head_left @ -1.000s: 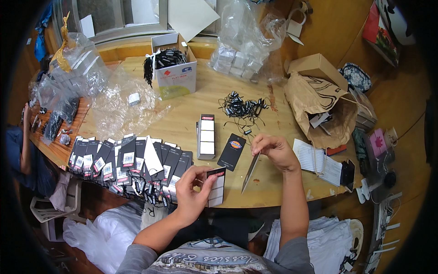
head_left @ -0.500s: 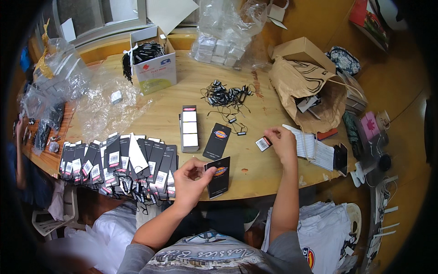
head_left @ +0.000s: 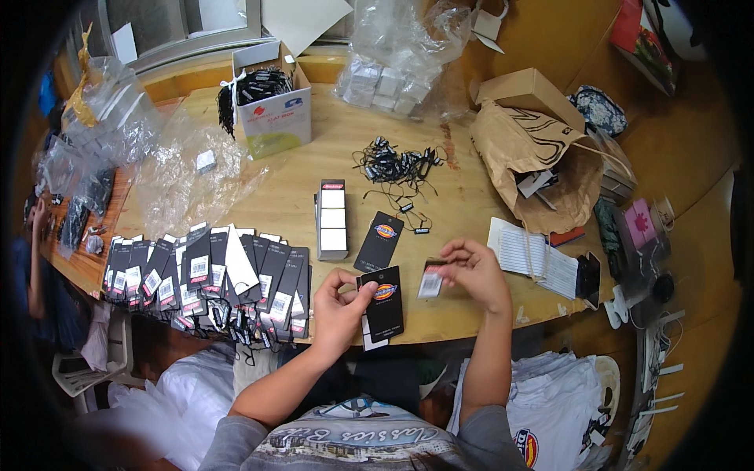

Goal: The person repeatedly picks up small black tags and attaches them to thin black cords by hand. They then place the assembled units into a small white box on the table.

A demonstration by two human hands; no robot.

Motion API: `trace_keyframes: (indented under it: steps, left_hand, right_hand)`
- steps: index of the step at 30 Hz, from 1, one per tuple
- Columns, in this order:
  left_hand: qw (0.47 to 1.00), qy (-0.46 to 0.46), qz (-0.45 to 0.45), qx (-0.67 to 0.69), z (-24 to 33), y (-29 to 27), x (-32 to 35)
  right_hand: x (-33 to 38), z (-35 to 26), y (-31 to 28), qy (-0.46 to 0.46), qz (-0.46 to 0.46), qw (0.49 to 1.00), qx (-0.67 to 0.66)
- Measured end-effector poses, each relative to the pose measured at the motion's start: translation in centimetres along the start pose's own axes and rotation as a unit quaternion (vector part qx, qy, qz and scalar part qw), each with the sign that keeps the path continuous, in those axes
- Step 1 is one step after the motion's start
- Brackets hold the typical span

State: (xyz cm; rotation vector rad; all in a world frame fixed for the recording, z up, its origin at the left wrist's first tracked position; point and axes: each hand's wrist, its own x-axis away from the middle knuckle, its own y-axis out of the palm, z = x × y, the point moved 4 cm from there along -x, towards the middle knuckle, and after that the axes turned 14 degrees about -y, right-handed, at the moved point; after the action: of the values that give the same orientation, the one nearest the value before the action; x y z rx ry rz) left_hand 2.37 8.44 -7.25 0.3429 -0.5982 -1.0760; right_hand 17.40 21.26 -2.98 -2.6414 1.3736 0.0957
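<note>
My left hand [head_left: 336,310] pinches a black hang tag [head_left: 386,318] with a red and blue oval logo near the table's front edge. The pale edge of another card sticks out beneath it. Between the fingertips of my right hand [head_left: 477,275] is a small barcode tag [head_left: 430,284], white with a dark top, just right of the hang tag and apart from it. A second black tag [head_left: 378,245] lies flat on the wooden table beyond my left hand. Beside it stands a neat stack of white-faced tags [head_left: 333,220].
Strung black tags [head_left: 271,275] are heaped along the front left edge. Loose black cords [head_left: 399,166] lie tangled mid-table. Behind are a carton of cords [head_left: 275,125] and bagged white packets [head_left: 381,86]. To the right lie a paper bag [head_left: 522,145] and a lined sheet [head_left: 554,267].
My right hand has brought the barcode tag left and down, closer to the hang tag. The held hang tag has shifted slightly, and a pale card edge now shows below it.
</note>
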Motion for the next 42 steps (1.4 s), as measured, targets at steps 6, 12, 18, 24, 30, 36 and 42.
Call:
trace_keyframes:
  steps: [6, 12, 18, 24, 30, 36, 42]
  left_hand:
    - [1.000, -0.009, -0.022, 0.004, -1.1, 0.9, -0.3]
    - [1.000, -0.019, 0.001, 0.008, -0.5, 0.2, -0.1]
    - [0.999, -0.047, 0.005, 0.017, -0.2, 0.3, 0.2]
    - [0.999, 0.020, -0.036, -0.018, 0.4, 1.0, -0.3]
    - [0.980, 0.057, -0.144, -0.124, 3.5, 5.7, -3.1]
    - [0.972, -0.077, -0.214, -0.054, 2.5, 6.9, -3.9]
    - [0.966, -0.116, -0.221, -0.067, 1.7, 5.7, -2.6]
  right_hand:
    - [0.6, -1.2, 3.7, -0.083, -0.073, 0.988, 0.109]
    - [-3.4, 0.9, -0.7, -0.035, 0.099, 0.964, 0.243]
    - [-6.6, 4.1, -1.0, -0.031, 0.035, 0.885, 0.462]
    - [-7.0, 3.9, -1.0, -0.053, 0.056, 0.996, -0.053]
    - [-5.1, -1.2, 1.3, -0.066, -0.002, 0.956, -0.285]
    - [-3.7, -2.6, 1.0, -0.061, 0.031, 0.955, -0.289]
    - [-4.1, -3.1, 1.0, -0.073, -0.047, 0.907, -0.412]
